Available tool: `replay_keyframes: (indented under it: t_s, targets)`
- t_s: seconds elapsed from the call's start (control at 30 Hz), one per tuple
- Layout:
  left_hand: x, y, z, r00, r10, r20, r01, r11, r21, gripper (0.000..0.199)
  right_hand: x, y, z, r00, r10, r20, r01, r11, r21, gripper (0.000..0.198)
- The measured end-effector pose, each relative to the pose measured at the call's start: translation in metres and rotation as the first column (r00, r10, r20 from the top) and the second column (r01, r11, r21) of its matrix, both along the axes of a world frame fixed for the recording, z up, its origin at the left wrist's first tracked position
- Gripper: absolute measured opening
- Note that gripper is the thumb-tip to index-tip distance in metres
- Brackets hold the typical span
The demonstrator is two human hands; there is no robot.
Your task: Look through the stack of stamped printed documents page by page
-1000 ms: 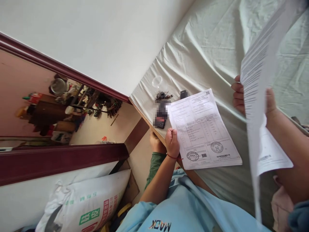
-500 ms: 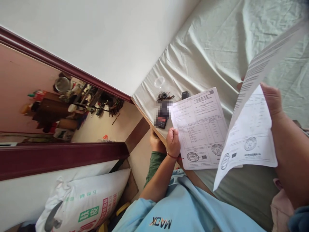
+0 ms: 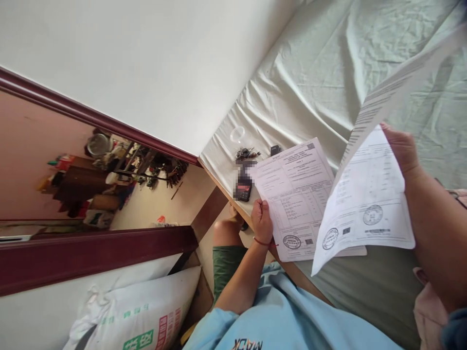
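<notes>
Centrally, a stamped paper form [image 3: 292, 199] is held over a pale green cloth [image 3: 310, 82], its left edge pinched in the left hand [image 3: 261, 221]; the right hand [image 3: 401, 148] pinches a curling second form [image 3: 368, 194], which partly covers the first. Beyond them, on the cloth, lie keys [image 3: 248, 154] and a clear round container [image 3: 237, 134].

Tee's [image 3: 292, 311] light blue and kinda baggy with dark-and-orange lettering [image 3: 248, 344], shorts [image 3: 226, 262] are dark green, and there's a thin red cord [image 3: 261, 241] round the left wrist [image 3: 258, 250].
</notes>
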State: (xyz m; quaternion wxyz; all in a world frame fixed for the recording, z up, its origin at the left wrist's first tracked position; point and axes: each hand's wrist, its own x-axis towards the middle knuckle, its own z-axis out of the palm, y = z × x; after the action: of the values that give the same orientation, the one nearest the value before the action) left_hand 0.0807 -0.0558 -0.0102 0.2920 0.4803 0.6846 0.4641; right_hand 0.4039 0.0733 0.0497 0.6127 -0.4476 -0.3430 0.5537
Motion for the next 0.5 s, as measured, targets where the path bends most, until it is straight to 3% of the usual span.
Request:
replay_keyframes:
  t_s: [0.23, 0.5]
  targets:
    - [0.005, 0.000, 0.008, 1.000, 0.000, -0.017, 0.000, 1.000, -0.015, 0.040, -0.018, -0.001, -0.005, 0.995, -0.012, -0.103, 0.004, 0.997, -0.074, 0.020]
    - [0.006, -0.001, 0.008, 0.999, 0.013, -0.041, -0.014, 1.000, -0.006, 0.040, -0.010, 0.003, -0.010, 0.964, -0.088, 0.251, 0.104, 0.993, -0.050, 0.006]
